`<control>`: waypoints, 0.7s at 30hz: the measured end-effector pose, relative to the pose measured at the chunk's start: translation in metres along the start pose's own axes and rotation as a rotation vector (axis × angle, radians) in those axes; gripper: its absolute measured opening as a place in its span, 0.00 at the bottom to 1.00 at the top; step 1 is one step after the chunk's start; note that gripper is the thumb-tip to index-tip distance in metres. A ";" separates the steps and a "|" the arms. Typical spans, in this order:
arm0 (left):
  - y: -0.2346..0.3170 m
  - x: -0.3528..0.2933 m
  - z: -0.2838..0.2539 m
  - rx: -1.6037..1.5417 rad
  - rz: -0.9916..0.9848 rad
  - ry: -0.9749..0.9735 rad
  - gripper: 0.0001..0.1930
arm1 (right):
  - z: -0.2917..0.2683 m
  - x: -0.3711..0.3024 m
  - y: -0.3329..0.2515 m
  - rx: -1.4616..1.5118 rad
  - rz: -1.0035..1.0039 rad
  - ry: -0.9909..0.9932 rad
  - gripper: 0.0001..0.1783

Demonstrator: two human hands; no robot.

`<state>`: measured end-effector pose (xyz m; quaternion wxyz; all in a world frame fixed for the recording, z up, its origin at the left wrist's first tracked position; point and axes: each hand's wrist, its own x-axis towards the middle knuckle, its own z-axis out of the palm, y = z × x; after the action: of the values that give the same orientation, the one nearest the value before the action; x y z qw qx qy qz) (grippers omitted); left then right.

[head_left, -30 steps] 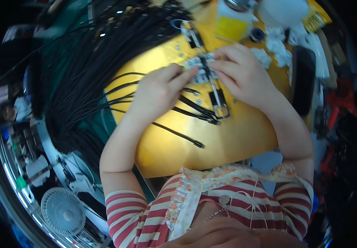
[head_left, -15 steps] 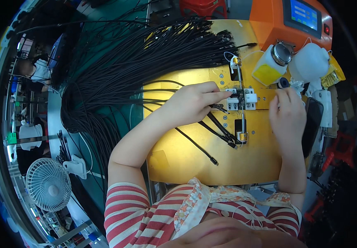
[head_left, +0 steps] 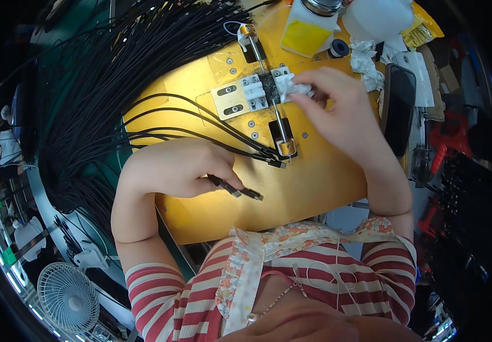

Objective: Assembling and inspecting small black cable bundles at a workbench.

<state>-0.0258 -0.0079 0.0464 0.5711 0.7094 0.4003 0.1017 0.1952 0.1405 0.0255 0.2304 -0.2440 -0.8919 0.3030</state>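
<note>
My left hand point(head_left: 186, 166) is closed around black cables point(head_left: 250, 194) whose plug ends stick out past the fingers, over the near part of the gold plate point(head_left: 200, 219). A crumpled white tissue point(head_left: 294, 88) is pinched in my right hand point(head_left: 343, 105), against the right white block of the small clamp fixture point(head_left: 254, 91). Two metal rods run from the fixture's dark, wet-looking middle, one away from me and one toward me. Between my hands, several loose black cables point(head_left: 223, 122) lie across the plate, their plugs close to the nearer rod's end.
A thick bundle of black cables point(head_left: 115, 74) fills the left and far left. Far right stand a white jar with a yellow label point(head_left: 308, 28), a small dark spool point(head_left: 339, 48), crumpled tissues point(head_left: 367, 65) and a phone point(head_left: 398, 108). A white fan point(head_left: 68, 296) stands lower left.
My left hand has drawn back from the fixture toward me, holding cables. My right hand has moved left to the fixture, with a tissue now showing in it. The whole view has shifted.
</note>
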 end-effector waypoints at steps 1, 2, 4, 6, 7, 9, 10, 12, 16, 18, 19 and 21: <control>-0.002 0.001 0.003 -0.002 -0.002 0.004 0.16 | 0.005 -0.001 -0.005 0.199 0.055 -0.051 0.08; -0.005 0.002 0.006 -0.028 0.037 -0.057 0.15 | 0.013 -0.001 -0.005 0.227 0.047 -0.048 0.08; -0.006 0.004 0.012 -0.036 0.068 -0.131 0.13 | 0.022 -0.001 -0.007 0.268 0.130 -0.117 0.08; -0.006 0.004 0.016 -0.063 0.116 -0.074 0.13 | 0.029 -0.001 -0.007 0.307 0.212 -0.183 0.08; -0.005 0.004 0.018 -0.089 0.165 -0.018 0.13 | 0.033 -0.001 -0.006 0.245 0.141 -0.102 0.08; -0.002 0.002 0.016 -0.061 0.151 -0.004 0.14 | 0.034 0.000 -0.007 0.183 0.067 -0.018 0.08; 0.000 0.000 0.014 -0.034 0.138 0.011 0.14 | 0.032 0.001 -0.007 0.185 0.087 0.062 0.08; 0.006 -0.001 0.006 -0.011 0.023 0.064 0.15 | 0.022 0.005 -0.007 0.183 0.105 0.141 0.08; -0.001 -0.001 0.001 0.041 -0.160 0.382 0.17 | -0.010 0.004 0.006 -0.473 0.137 0.151 0.08; -0.013 0.003 0.004 0.057 -0.076 0.494 0.16 | -0.017 0.005 0.018 -0.826 0.002 0.160 0.11; -0.014 0.008 0.005 0.123 -0.016 0.634 0.13 | -0.015 0.006 0.020 -0.825 0.004 0.163 0.11; -0.010 0.019 0.007 0.192 0.042 0.766 0.11 | -0.006 0.010 0.015 -0.383 -0.301 0.226 0.11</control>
<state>-0.0138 -0.0002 0.0290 0.3095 0.6782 0.5775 0.3327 0.1952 0.1593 0.0222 0.3206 -0.1799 -0.9279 0.0620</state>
